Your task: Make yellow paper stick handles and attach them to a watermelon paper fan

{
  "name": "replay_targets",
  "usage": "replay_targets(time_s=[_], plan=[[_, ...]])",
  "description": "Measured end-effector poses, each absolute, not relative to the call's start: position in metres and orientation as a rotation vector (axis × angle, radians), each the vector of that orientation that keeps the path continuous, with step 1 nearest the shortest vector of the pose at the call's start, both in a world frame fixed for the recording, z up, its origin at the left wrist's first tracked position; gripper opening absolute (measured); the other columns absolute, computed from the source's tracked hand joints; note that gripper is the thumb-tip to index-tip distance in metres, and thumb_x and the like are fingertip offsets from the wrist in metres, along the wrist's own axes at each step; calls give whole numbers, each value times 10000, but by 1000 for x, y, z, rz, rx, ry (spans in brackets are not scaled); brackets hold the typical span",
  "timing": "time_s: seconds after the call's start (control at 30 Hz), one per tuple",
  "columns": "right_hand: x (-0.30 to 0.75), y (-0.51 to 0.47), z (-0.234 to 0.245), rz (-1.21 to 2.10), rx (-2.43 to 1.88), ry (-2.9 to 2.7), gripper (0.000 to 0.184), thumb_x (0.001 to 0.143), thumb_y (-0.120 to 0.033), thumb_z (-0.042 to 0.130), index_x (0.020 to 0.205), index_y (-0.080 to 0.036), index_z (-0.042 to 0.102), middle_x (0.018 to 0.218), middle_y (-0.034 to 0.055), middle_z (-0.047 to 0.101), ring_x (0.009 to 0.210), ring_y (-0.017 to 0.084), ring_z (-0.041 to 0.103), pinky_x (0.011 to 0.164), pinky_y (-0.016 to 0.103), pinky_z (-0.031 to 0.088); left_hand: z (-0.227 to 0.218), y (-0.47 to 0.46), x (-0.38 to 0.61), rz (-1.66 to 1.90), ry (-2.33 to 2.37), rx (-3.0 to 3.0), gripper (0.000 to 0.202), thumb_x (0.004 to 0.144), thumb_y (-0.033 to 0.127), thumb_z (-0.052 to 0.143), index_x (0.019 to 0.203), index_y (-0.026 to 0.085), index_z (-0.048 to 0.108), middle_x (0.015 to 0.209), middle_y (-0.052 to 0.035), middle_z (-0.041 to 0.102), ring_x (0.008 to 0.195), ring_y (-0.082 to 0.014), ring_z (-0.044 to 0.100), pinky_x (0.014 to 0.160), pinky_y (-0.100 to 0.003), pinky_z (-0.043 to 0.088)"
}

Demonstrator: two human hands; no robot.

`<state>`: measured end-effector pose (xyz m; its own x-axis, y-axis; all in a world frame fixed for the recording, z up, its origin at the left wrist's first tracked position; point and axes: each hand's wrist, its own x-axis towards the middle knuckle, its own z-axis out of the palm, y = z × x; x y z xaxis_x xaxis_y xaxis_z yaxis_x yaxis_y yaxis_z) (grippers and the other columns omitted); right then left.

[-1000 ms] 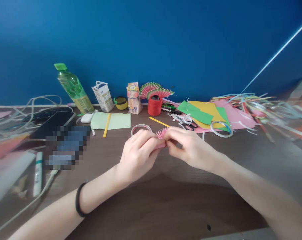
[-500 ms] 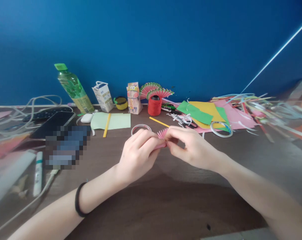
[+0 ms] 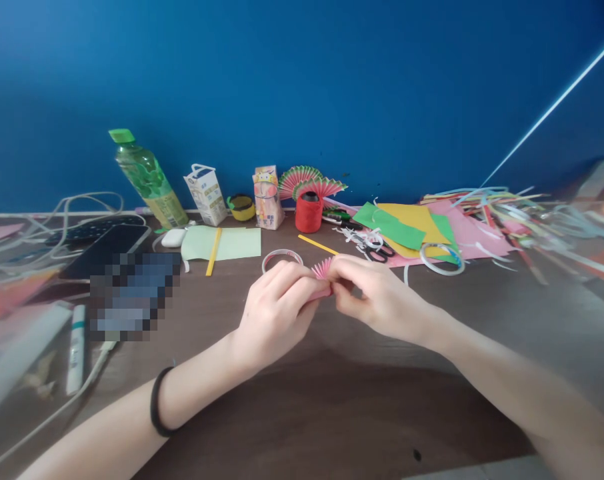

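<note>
- At a dark brown, wood-grained desk [image 3: 302, 413] below a smooth blue wall [image 3: 302, 87], a person's two bare hands meet over a small, pink, accordion-pleated paper fan [image 3: 323, 269], held just above the desktop.
- The left hand [image 3: 278, 313], a black band [image 3: 158, 402] circling its wrist, has its fingers together, clamped on the folded pink paper; the grip appears to steady the stack, since loose pleats would likely spring apart.
- The right hand [image 3: 382, 297] pinches the gathered end between thumb and forefinger, tips closed on the paper, likely because the folds converge there; the exact contact is partly hidden.
- Beyond the fingers, the pleats splay upward in thin, crisp ridges.
- Just behind the left hand lies a ring-shaped tape roll [image 3: 298, 255], near a flat, narrow yellow strip [image 3: 316, 243], both seemingly within easy reach.
- Against the wall, pink paper fans edged in green [image 3: 301, 179] spread behind a squat red spool [image 3: 309, 215], which perhaps props them up.
- To the right, a glossy white-and-blue tape ring [image 3: 436, 269] overlaps flat green and yellow paper sheets [image 3: 416, 223], beside black-handled scissors [image 3: 382, 252] and curled white scraps [image 3: 357, 237].
</note>
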<state>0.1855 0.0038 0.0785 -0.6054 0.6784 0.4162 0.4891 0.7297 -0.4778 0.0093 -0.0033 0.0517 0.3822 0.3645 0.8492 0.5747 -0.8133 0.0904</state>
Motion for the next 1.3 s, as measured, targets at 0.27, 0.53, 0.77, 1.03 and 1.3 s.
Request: replay_targets(time_s=[0.27, 0.53, 0.77, 1.03, 1.3], plan=[[185, 3, 80, 428, -868, -2352, 126, 814, -74, 395, 761, -184, 426, 740, 7, 485, 672, 117, 455, 618, 235, 370, 50, -3, 10, -1433, -850, -2426, 106, 758, 108, 611, 822, 191, 593, 763, -9, 630, 673, -108, 561, 644, -232, 486], [187, 3, 80, 494, -867, -2308, 119, 817, -91, 399, 781, -184, 465, 750, 2, 501, 664, 109, 464, 604, 227, 365, 53, -4, 9, -1454, -843, -2424, 134, 740, 100, 635, 831, 186, 586, 764, -13, 622, 685, -112, 568, 648, -239, 497], [188, 2, 85, 570, -879, -2301, 87, 807, -116, 427, 760, -179, 465, 721, -2, 487, 637, 107, 445, 581, 230, 362, 54, -4, 10, -1450, -858, -2436, 90, 774, 123, 602, 822, 196, 579, 776, -8, 622, 682, -108, 573, 653, -242, 497], [187, 2, 83, 533, -885, -2313, 102, 812, -103, 418, 775, -176, 479, 750, 4, 514, 655, 106, 464, 591, 230, 364, 51, -3, 8, -1472, -822, -2450, 121, 752, 106, 623, 840, 181, 591, 769, -13, 615, 678, -111, 569, 656, -246, 492], [188, 3, 84, 537, -889, -2314, 114, 815, -96, 410, 800, -171, 495, 763, 5, 517, 667, 105, 466, 603, 228, 367, 55, -4, 9, -1488, -848, -2461, 117, 750, 113, 628, 827, 187, 580, 766, -8, 611, 681, -104, 567, 659, -235, 497]])
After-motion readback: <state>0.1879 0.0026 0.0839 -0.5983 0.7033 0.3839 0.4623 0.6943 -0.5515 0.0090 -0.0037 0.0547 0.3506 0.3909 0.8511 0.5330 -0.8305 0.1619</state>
